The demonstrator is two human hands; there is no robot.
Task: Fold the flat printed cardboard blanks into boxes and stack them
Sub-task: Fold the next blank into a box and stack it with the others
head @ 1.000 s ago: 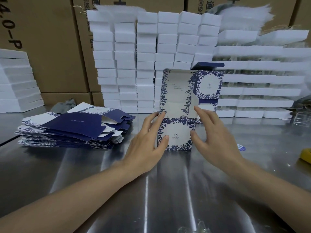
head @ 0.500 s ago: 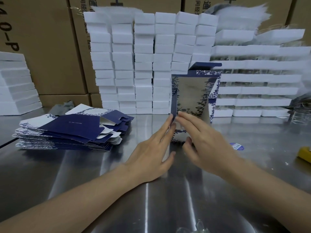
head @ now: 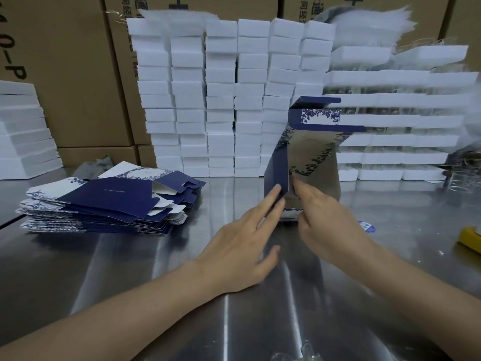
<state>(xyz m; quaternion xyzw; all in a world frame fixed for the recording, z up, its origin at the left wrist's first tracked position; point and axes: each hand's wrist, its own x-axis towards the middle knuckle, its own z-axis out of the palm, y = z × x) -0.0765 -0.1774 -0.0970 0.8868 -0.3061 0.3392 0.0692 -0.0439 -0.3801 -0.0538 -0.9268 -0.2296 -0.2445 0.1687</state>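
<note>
At the far left a stack of white foam trays (head: 23,131) sits on the steel worktop (head: 130,269), with brown cartons (head: 73,74) behind it. Next comes a low pile of flat blanks (head: 104,204), navy and white with a floral print, and a grey cloth (head: 95,165) just behind it. A wall of white blocks (head: 229,100) runs across the back. It closes off the far edge right behind the half-formed box (head: 312,157). To the right are long white trays (head: 390,121) in layers, a round blue sticker (head: 365,226) on the steel, and a yellow object (head: 468,239) cut off by the frame edge.

Bare steel lies between the pile of blanks and the box, and it stretches across the near side under both forearms.

The box stands on end right of centre, leaning a little, with its top flaps sticking out sideways. The left hand (head: 242,246) has its grip spread. Its fingers (head: 273,196) are straight and touch the navy side panel, and the thumb is held apart. The right hand (head: 330,225) is blurred at the box's lower front. Its fingers reach the panel and the bottom flap, but whether its grip pinches the card I cannot tell.
</note>
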